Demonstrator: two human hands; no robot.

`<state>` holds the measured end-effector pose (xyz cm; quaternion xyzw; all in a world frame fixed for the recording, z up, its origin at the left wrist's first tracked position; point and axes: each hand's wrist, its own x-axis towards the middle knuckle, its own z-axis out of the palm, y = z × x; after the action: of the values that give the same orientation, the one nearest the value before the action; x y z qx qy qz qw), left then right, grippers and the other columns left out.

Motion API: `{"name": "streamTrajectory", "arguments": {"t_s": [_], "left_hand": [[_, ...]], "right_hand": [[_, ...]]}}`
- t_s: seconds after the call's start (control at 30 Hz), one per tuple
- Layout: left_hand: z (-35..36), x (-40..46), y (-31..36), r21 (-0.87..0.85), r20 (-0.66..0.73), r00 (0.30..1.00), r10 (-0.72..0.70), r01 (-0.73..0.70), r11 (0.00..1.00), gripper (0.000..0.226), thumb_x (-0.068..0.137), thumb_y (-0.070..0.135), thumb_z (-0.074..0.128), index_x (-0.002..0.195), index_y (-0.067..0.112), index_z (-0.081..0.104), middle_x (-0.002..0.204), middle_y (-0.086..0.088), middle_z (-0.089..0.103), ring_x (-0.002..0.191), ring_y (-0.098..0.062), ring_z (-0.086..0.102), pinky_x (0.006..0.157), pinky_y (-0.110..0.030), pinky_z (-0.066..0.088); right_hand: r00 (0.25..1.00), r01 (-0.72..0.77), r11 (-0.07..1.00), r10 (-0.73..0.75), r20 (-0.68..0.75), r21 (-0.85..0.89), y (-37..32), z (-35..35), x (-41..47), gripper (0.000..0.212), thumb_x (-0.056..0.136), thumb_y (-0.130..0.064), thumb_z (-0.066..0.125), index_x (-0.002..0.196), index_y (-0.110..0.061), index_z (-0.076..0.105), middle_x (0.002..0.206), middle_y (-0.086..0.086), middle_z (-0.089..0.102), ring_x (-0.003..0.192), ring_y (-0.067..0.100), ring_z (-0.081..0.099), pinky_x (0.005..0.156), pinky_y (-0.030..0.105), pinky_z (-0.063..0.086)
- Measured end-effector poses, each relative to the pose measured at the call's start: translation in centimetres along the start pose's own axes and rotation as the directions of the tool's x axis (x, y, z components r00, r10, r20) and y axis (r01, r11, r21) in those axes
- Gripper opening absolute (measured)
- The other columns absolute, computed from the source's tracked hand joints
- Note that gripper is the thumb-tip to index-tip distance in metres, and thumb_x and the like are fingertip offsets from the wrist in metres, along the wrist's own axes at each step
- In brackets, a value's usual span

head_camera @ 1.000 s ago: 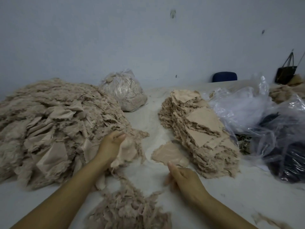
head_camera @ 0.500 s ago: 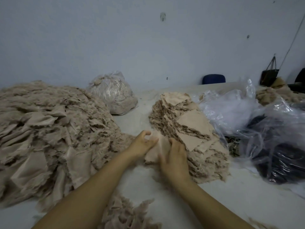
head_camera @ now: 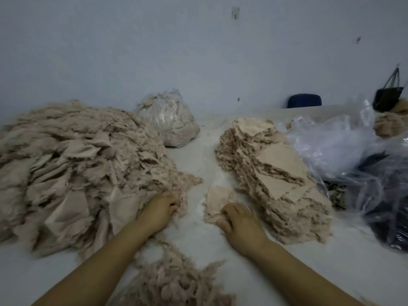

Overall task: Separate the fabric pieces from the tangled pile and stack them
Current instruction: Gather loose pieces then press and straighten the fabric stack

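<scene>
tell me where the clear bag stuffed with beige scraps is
In the head view the stuffed bag stands at the back by the wall, between the tangled pile and the stack.

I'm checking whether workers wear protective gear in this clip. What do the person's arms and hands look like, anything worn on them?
Nothing worn shows. Both forearms enter bare from the bottom edge of the head view, with no sleeves visible up to the frame edge. The left hand and the right hand are bare: no gloves, and no rings, watch or bracelet can be seen at the wrists. The picture is dim and slightly soft, so fine details such as nail polish cannot be told.
</scene>
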<state>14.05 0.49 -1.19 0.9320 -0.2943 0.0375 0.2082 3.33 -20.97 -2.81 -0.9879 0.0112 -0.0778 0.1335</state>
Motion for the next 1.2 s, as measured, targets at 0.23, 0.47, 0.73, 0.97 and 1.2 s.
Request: {"name": "streamTrajectory", "arguments": {"t_s": [0.23, 0.47, 0.73, 0.97, 1.2], "left_hand": [[-0.2, -4.2, 0.4, -0.384, -0.177, 0.984, -0.037, -0.034, 0.923, 0.024, 0.087, -0.017, 0.04, 0.085, -0.007, 0.062, 0.079, -0.003, 0.052, 0.077, -0.014, 0.051, 0.071, -0.017, 0.039], [0.5, -6.3, 2.3, -0.34, -0.029, 0.973, 0.227, -0.223, 0.914, 0.032, 0.081, 0.005, 0.037, 0.092, 0.0, 0.066, 0.101, -0.009, 0.062, 0.095, -0.019, 0.057, 0.085, -0.036, 0.046], [-0.9, -4.5, 0.2, -0.046, -0.117, 0.966, 0.231, -0.238, 0.97, 0.045, 0.087, 0.011, 0.045, 0.131, 0.019, 0.05, 0.134, 0.015, 0.037, 0.13, -0.005, 0.026, 0.112, -0.031, 0.018], [-0.8, -4.8, -2.9, -0.123, -0.229, 0.957, -0.177, 0.152, 0.981, 0.025, 0.094, 0.004, 0.043, 0.109, 0.003, 0.062, 0.111, -0.015, 0.064, 0.1, -0.028, 0.059, 0.084, -0.029, 0.041], [-2.4, -4.9, 2.8, -0.693, -0.013, 0.989, -0.15, 0.099, 0.714, 0.056, 0.077, 0.054, 0.066, 0.127, 0.041, 0.044, 0.114, 0.026, 0.052, 0.107, 0.008, 0.051, 0.076, -0.006, 0.04]], "right_hand": [[0.996, 0.048, 0.874, -0.009, -0.084, 0.483, -5.3, -0.3, 0.3, 0.028, 0.099, -0.04, 0.046, 0.114, -0.021, 0.059, 0.103, -0.002, 0.057, 0.098, 0.014, 0.054, 0.085, 0.024, 0.039], [0.98, -0.164, 0.455, 0.179, 0.09, 0.875, -10.3, 0.3, 2.5, 0.043, 0.092, -0.025, 0.063, 0.057, -0.02, 0.039, 0.039, -0.012, 0.036, 0.047, 0.006, 0.037, 0.046, 0.017, 0.031], [0.996, 0.038, 0.652, -0.09, 0.027, 0.758, -9.2, 0.4, 0.5, 0.029, 0.09, 0.006, 0.051, 0.064, -0.008, 0.053, 0.062, -0.003, 0.05, 0.056, 0.003, 0.043, 0.058, 0.021, 0.036], [0.985, -0.154, 0.356, -0.014, 0.17, 0.922, -6.3, -1.6, -1.4, 0.038, 0.096, -0.006, 0.053, 0.061, -0.015, 0.044, 0.048, -0.006, 0.038, 0.039, 0.006, 0.033, 0.043, 0.019, 0.03], [0.994, -0.107, 0.201, 0.002, 0.108, 0.974, -6.7, -2.5, -1.0, 0.02, 0.093, -0.007, 0.056, 0.076, 0.0, 0.063, 0.067, 0.005, 0.064, 0.063, 0.021, 0.058, 0.054, 0.022, 0.046]]}}
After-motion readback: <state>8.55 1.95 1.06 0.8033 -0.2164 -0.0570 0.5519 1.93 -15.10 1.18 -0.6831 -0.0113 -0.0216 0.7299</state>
